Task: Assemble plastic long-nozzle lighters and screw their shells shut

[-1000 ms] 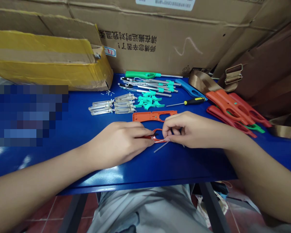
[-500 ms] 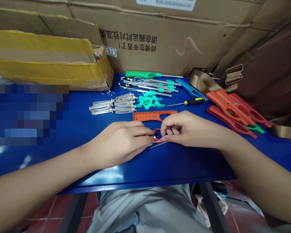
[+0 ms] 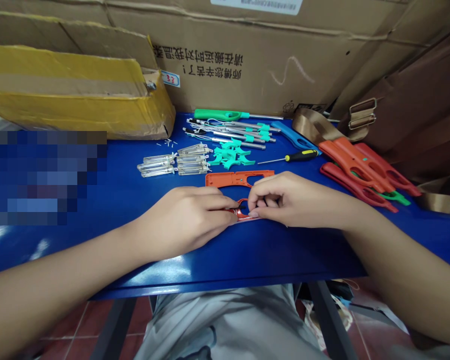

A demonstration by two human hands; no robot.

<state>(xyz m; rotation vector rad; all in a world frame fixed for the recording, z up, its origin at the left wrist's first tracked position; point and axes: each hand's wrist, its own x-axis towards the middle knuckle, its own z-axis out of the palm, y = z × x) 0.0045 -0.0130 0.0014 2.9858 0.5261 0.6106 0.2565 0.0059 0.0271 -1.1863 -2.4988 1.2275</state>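
Observation:
An orange lighter shell half point(image 3: 243, 215) lies low over the table between my hands, its ring-shaped trigger opening partly showing. My left hand point(image 3: 189, 215) covers the shell's left part, fingers closed on it. A black piece and a white wire show by its fingertips. At the right end, my right hand point(image 3: 285, 200) pinches the shell or the wire along its lower edge; the fingers hide which. Just beyond lies another orange shell half point(image 3: 227, 179), inner side up. Behind it are several turquoise triggers point(image 3: 232, 155) and clear fuel tanks point(image 3: 193, 160).
Several metal lighter tubes point(image 3: 240, 132) with wires, a green lighter point(image 3: 217, 115) and a blue shell point(image 3: 294, 137) lie at the back. A yellow-black screwdriver point(image 3: 302, 155) rests near the red and orange shells point(image 3: 363, 167). Cardboard boxes point(image 3: 262, 60) stand behind the blue table point(image 3: 217, 267).
A pale line below the shell, apart from it before, now runs close along its lower edge. Both hands have hardly moved.

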